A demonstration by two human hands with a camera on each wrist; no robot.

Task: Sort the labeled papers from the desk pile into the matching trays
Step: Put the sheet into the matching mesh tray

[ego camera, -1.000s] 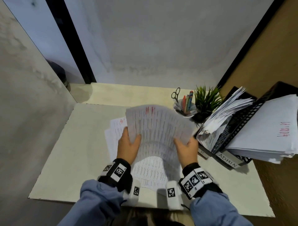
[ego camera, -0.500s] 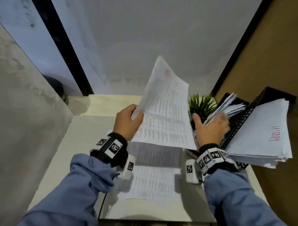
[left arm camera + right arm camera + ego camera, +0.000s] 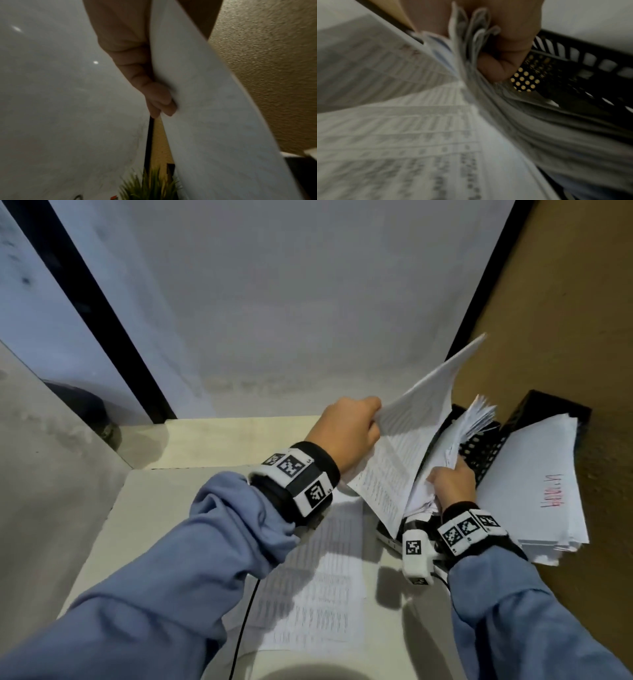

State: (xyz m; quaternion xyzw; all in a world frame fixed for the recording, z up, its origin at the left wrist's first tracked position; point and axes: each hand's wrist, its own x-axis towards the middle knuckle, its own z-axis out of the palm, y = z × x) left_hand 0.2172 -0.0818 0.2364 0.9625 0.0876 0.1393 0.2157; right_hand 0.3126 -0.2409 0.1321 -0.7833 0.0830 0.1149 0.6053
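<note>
White sheet (image 3: 407,446) pinched in the left hand (image 3: 346,436) hung at two o'clock over the tray (image 3: 479,450), where the right hand (image 3: 452,484) gripped the stack (image 3: 442,460); sliding it in edge-first seemed wise.

Grey-white back wall (image 3: 308,302), black vertical strips (image 3: 92,313) at both corners, tan textured wall (image 3: 565,320) right, cream desk (image 3: 102,542) below.

The sheet (image 3: 404,453) is white with rows of grey print. The trays (image 3: 486,453) are black, pierced with round holes. The stack (image 3: 534,484) is white with red lettering. Sleeves (image 3: 191,577) are blue; wristbands (image 3: 301,477) carry black-and-white square codes. The table (image 3: 102,542) is cream, the plant (image 3: 150,186) green.
</note>
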